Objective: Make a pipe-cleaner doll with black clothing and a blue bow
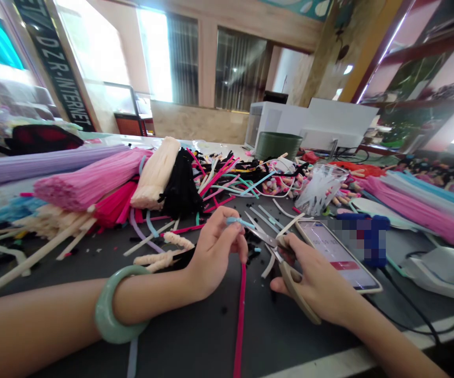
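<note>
Pipe cleaner in hot pink hangs down from the left hand, which is closed in a pinch, thumb and fingers around it. A short light blue piece sticks out above the fingertips (the fingers hide how the two pieces meet). A pale green bangle sits on that wrist. The right hand is closed around a pair of scissors with beige handles, the blades just beside the blue piece.

Both hands are over a dark tabletop scattered with black snippets. Twisted cream pipe cleaners lie left of the left hand. Just right of the scissors lies a smartphone with its screen lit, and past it sits a blue object, blurred too heavily to identify. A black cable runs along the right side.

Farther on, bundles of pipe cleaners fan across the table: lilac, pink, cream and black, with a loose tangle of mixed colours beyond them. A clear cup holds white stems, and a hot pink bundle lies to the right. At the far end stand a dark green bin and white boxes, in front of tall windows.
</note>
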`<action>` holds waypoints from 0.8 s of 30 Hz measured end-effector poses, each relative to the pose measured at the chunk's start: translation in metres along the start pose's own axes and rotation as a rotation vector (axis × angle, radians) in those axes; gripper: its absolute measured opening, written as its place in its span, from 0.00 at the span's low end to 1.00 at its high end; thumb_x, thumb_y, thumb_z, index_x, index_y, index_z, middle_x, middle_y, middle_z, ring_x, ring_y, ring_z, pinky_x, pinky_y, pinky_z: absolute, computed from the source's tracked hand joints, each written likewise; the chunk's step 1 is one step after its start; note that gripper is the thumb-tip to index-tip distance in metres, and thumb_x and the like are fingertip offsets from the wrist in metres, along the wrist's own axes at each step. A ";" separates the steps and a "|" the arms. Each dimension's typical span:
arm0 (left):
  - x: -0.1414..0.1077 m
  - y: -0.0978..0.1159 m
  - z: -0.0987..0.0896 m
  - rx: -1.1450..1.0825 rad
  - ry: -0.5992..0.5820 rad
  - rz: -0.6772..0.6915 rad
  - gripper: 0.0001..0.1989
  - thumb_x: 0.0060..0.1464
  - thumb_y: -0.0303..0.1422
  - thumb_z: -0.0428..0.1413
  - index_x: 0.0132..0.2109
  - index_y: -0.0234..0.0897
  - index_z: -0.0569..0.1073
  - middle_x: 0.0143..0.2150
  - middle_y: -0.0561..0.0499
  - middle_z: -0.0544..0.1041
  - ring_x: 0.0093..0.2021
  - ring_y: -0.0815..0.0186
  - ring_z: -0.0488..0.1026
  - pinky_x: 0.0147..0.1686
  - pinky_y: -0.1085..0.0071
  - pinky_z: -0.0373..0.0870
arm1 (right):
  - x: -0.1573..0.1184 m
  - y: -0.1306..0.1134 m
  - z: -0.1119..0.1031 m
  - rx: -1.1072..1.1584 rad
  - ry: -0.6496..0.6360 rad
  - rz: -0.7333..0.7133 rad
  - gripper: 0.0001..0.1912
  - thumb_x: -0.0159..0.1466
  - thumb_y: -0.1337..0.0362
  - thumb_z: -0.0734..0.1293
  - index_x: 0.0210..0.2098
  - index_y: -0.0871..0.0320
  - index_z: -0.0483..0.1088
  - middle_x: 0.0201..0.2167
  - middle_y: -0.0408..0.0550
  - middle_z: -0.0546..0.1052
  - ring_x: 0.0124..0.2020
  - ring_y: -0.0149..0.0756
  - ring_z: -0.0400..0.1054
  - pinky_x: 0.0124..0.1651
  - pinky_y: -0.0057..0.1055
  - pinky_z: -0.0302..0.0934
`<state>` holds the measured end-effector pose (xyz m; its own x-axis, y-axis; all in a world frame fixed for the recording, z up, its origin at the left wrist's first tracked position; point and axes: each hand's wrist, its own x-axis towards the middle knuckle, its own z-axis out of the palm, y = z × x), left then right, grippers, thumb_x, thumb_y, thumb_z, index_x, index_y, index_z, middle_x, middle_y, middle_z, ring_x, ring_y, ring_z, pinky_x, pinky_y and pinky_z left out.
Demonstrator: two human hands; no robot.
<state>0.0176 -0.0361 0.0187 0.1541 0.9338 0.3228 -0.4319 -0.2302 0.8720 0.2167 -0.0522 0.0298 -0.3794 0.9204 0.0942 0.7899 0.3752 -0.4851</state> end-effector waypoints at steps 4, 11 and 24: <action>-0.001 -0.003 -0.001 -0.070 0.011 0.034 0.03 0.59 0.31 0.50 0.37 0.37 0.62 0.27 0.58 0.66 0.22 0.74 0.69 0.24 0.75 0.66 | 0.000 0.000 0.001 -0.009 -0.001 -0.017 0.23 0.54 0.49 0.72 0.37 0.54 0.58 0.32 0.40 0.68 0.32 0.35 0.61 0.35 0.32 0.55; -0.001 -0.004 0.002 -0.083 -0.035 -0.024 0.03 0.58 0.30 0.52 0.36 0.37 0.65 0.26 0.58 0.66 0.22 0.73 0.68 0.24 0.74 0.65 | -0.001 -0.002 0.003 0.028 0.009 -0.046 0.21 0.56 0.49 0.70 0.38 0.54 0.58 0.29 0.39 0.66 0.29 0.34 0.59 0.33 0.31 0.55; -0.002 0.000 -0.003 0.195 -0.096 -0.070 0.10 0.56 0.35 0.56 0.31 0.33 0.68 0.21 0.55 0.70 0.22 0.72 0.67 0.28 0.73 0.63 | -0.002 -0.002 0.000 0.145 0.032 -0.049 0.18 0.57 0.51 0.69 0.35 0.54 0.58 0.29 0.39 0.66 0.30 0.33 0.58 0.33 0.29 0.54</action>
<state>0.0146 -0.0371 0.0165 0.2650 0.9213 0.2847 -0.2387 -0.2234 0.9451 0.2156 -0.0544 0.0304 -0.3983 0.9054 0.1472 0.6922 0.4020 -0.5993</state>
